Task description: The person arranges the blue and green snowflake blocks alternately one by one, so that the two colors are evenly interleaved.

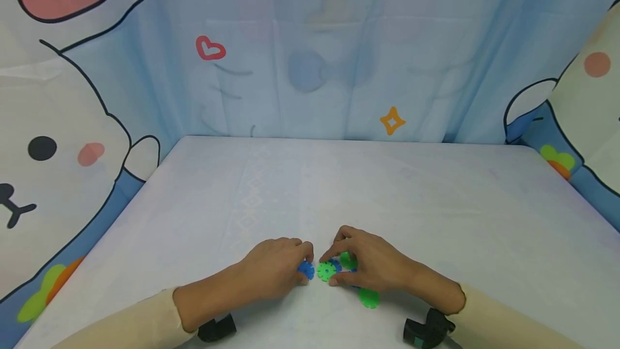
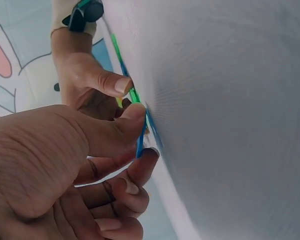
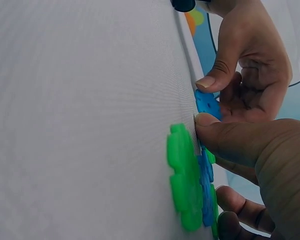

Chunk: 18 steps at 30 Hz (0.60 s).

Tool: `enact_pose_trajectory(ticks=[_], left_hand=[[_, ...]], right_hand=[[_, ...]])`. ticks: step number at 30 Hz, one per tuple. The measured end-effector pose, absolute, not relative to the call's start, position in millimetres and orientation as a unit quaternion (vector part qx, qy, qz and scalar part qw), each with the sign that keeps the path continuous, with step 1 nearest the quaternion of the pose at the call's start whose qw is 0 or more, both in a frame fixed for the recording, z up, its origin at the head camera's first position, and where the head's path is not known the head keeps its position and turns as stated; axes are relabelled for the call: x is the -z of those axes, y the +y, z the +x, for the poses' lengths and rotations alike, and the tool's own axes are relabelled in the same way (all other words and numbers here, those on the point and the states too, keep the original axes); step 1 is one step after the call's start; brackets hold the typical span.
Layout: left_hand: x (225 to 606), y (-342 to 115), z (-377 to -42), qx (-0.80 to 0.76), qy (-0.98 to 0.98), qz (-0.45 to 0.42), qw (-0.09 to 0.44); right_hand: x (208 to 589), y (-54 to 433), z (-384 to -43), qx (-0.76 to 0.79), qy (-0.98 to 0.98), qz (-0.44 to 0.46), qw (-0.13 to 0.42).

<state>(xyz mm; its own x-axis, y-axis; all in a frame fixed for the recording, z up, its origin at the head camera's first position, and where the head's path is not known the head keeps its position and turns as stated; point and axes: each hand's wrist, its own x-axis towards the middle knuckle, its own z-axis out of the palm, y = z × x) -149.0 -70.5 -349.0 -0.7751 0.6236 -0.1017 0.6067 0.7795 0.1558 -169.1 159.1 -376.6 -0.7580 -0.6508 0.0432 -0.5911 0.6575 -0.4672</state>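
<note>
A blue notched plastic disc [image 1: 307, 270] is pinched at its edge between the thumb and fingers of my left hand [image 1: 276, 267]. In the left wrist view this blue disc [image 2: 141, 137] stands tilted, seen almost edge-on. Just to its right, my right hand [image 1: 380, 263] grips a green notched disc [image 1: 326, 271] between thumb and forefinger. That disc belongs to a cluster with blue discs [image 3: 206, 190] and further green discs [image 1: 370, 299], partly hidden under the right hand. A narrow gap shows between the left hand's disc and the green one in the head view.
A white cloth-covered table [image 1: 411, 193] spreads around both hands. Behind it hangs a light blue curtain [image 1: 290, 79] with cartoon animals at the sides. Each wrist carries a black camera mount [image 1: 428, 330] close above the table.
</note>
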Motion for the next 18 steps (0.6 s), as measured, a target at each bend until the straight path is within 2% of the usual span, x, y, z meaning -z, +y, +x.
enact_pose_trajectory(ticks=[8, 18], left_hand=[[344.2, -70.2, -149.1, -0.067, 0.934, 0.340, 0.089], [343.5, -75.2, -151.6, -0.098, 0.915, 0.385, 0.072]], right_hand=[[376.3, 159.2, -168.5, 0.242, 0.905, -0.345, 0.061], [377.3, 160.0, -168.6, 0.249, 0.903, -0.346, 0.062]])
